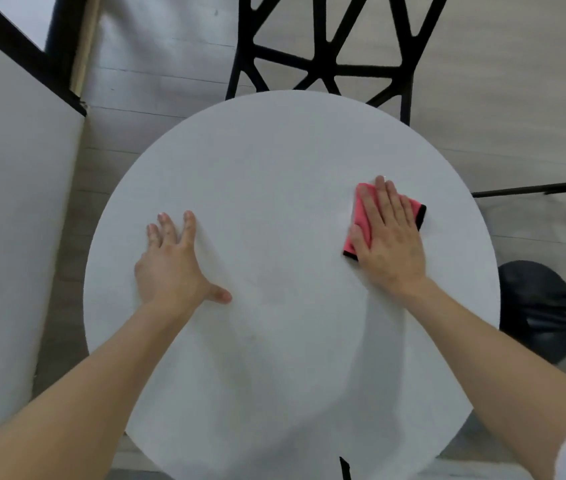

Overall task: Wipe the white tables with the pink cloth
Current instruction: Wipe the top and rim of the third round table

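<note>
our right hand [387, 237] presses flat, fingers straight, on the folded pink cloth [361, 223] at the right of the white table [274, 161]; left hand [170, 265] spread flat. the cloth looks soft and light, best driven under the palm.

- A black chair [326, 46] with a back of open triangular gaps stood at the top.
- A pale grey plank floor [517, 81] lay all around.
- A white panel [8, 202] filled the left edge, with a black frame [15, 39] above it.
- A black rounded base [534, 306] sat on the floor at the right, with a thin dark bar [524, 190] above it.
</note>
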Available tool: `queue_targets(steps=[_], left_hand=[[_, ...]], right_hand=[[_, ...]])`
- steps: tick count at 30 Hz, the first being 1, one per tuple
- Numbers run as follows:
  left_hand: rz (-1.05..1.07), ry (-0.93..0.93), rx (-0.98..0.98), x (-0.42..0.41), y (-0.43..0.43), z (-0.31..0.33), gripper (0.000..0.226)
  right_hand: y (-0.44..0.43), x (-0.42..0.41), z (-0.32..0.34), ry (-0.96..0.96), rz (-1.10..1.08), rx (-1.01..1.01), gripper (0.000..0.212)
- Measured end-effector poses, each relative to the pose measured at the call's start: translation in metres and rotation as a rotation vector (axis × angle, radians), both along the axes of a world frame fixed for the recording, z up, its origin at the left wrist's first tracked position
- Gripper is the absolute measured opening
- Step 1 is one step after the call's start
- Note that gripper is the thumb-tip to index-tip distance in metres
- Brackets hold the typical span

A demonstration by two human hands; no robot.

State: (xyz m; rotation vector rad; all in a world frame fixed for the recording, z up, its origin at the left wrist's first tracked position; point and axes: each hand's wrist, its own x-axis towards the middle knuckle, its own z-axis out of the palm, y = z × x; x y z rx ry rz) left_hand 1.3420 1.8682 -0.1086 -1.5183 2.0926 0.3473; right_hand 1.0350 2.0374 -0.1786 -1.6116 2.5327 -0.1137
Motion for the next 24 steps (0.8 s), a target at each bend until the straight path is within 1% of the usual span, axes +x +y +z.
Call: queue_targets(steps=[3, 4, 8, 11, 13, 15, 19, 21, 22, 24], left_hand=[[0.009, 0.004, -0.003, -0.002, 0.0, 0.001, 0.179], [0.01, 0.002, -0.001, -0.002, 0.0, 0.001, 0.179], [0.025, -0.005, 0.0, -0.006, 0.0, -0.001, 0.179], [0.045, -0.026, -0.001, -0.013, -0.001, -0.004, 0.186], [0.036, -0.038, 0.016, -0.015, -0.002, -0.003, 0.186], [0.026, -0.041, 0.024, -0.013, -0.003, -0.002, 0.185], [0.01, -0.039, 0.016, -0.011, -0.002, 0.001, 0.184], [0.005, -0.031, 0.006, -0.011, -0.001, 0.001, 0.184], [0.005, -0.029, 0.001, -0.01, -0.001, 0.0, 0.184], [0.004, -0.028, -0.001, -0.009, -0.001, -0.002, 0.184]], right_hand=[[-0.038, 0.029, -0.004, 0.028, -0.132, 0.018, 0.074], [-0.064, 0.047, -0.005, 0.014, -0.127, 0.012, 0.076], [-0.192, 0.133, -0.007, -0.073, 0.13, -0.049, 0.079], [-0.238, 0.158, -0.006, -0.118, 0.249, -0.063, 0.079], [-0.23, 0.14, -0.011, -0.124, 0.31, -0.099, 0.076], [-0.2, 0.099, -0.015, -0.106, 0.276, -0.137, 0.074], [-0.087, 0.001, -0.006, -0.045, 0.014, -0.055, 0.073], [-0.044, -0.024, -0.001, -0.014, -0.097, -0.016, 0.074], [-0.038, -0.025, -0.003, 0.006, -0.154, -0.009, 0.073], [-0.054, -0.007, -0.009, 0.047, -0.288, -0.01, 0.074]])
